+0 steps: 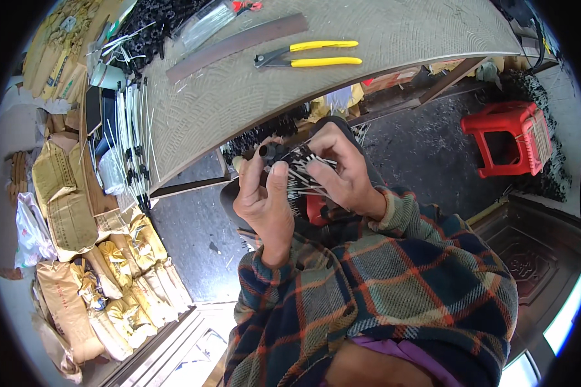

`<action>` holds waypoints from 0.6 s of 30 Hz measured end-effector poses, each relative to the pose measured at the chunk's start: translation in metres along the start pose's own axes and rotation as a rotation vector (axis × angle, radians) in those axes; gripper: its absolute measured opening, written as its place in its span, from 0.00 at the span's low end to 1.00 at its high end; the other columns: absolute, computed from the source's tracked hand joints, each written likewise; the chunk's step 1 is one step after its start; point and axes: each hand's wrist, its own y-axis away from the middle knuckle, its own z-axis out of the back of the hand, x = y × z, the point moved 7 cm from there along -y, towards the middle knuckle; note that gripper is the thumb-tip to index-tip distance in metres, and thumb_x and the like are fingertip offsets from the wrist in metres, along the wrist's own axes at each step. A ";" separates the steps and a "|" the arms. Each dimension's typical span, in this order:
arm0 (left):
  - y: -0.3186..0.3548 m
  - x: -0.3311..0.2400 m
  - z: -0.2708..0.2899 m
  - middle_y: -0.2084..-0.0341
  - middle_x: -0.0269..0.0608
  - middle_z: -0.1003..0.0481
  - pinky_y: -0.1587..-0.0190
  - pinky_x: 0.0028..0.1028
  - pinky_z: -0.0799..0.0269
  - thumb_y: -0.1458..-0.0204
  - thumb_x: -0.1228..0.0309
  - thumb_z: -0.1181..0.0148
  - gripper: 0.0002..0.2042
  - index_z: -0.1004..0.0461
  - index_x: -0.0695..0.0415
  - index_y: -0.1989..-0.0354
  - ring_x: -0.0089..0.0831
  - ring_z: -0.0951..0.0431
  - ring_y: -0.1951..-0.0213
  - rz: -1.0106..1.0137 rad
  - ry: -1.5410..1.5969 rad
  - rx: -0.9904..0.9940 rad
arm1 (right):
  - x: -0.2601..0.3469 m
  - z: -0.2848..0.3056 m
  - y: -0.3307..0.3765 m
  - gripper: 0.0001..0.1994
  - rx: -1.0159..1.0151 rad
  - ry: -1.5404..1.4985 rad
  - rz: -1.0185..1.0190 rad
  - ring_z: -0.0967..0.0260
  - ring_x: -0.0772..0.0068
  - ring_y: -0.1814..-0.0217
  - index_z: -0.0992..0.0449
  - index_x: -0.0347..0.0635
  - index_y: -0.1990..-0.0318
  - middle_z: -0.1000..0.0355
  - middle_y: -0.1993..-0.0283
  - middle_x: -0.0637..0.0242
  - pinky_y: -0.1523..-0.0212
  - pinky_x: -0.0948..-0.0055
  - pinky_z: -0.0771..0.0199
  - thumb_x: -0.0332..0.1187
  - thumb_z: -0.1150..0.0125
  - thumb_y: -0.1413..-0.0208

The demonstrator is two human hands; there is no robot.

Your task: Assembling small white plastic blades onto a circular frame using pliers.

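Note:
Over my lap, my left hand (265, 203) is closed round a short black tube-like piece (274, 153), its thumb pressed against it. Close beside it, my right hand (343, 169) grips a bundle of thin pale rods with black parts (298, 184). The rods fan out between the two hands, and their lower ends lie over my lap. Several fingertips of both hands are hidden behind what they hold. On the table ahead lie yellow-handled cutters (310, 53), their jaws pointing left, apart from both hands.
A table (419, 39) curves across the front, bearing a long brown strip (239, 46) and a heap of black pieces (158, 29). More pale rods (132, 129) stand at its left edge. Paper-wrapped packages (64, 193) fill the left; a red stool (505, 138) stands right.

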 end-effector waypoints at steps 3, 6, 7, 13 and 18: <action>-0.001 0.002 0.000 0.64 0.39 0.31 0.58 0.17 0.39 0.52 0.82 0.46 0.13 0.30 0.71 0.56 0.22 0.33 0.62 0.001 0.037 0.004 | -0.020 -0.002 0.008 0.11 -0.028 -0.290 -0.225 0.38 0.71 0.72 0.33 0.33 0.66 0.37 0.71 0.61 0.73 0.77 0.39 0.24 0.39 0.57; -0.001 0.004 0.004 0.64 0.39 0.31 0.58 0.17 0.39 0.51 0.81 0.46 0.14 0.31 0.72 0.55 0.22 0.33 0.62 0.010 0.063 -0.010 | -0.006 -0.006 0.002 0.10 0.072 -0.052 -0.114 0.36 0.68 0.69 0.33 0.33 0.66 0.35 0.70 0.60 0.67 0.74 0.36 0.21 0.42 0.58; -0.001 0.005 0.005 0.64 0.39 0.31 0.57 0.17 0.39 0.51 0.81 0.46 0.14 0.32 0.72 0.55 0.22 0.33 0.61 0.019 0.061 -0.020 | -0.003 -0.006 0.002 0.10 0.068 -0.013 -0.083 0.36 0.68 0.70 0.32 0.34 0.66 0.35 0.70 0.60 0.67 0.74 0.36 0.21 0.42 0.57; 0.001 0.001 0.001 0.62 0.40 0.30 0.55 0.18 0.39 0.50 0.80 0.47 0.14 0.33 0.73 0.54 0.22 0.33 0.60 0.000 0.045 0.021 | -0.003 -0.004 0.002 0.11 0.085 0.031 -0.037 0.36 0.66 0.72 0.33 0.34 0.65 0.35 0.71 0.59 0.71 0.73 0.36 0.23 0.40 0.57; 0.002 0.001 -0.001 0.61 0.41 0.30 0.54 0.20 0.39 0.49 0.79 0.47 0.14 0.33 0.72 0.54 0.23 0.32 0.59 0.001 0.088 0.023 | -0.003 -0.004 -0.003 0.11 0.108 0.038 -0.026 0.37 0.66 0.74 0.34 0.35 0.65 0.36 0.72 0.60 0.74 0.73 0.38 0.25 0.40 0.56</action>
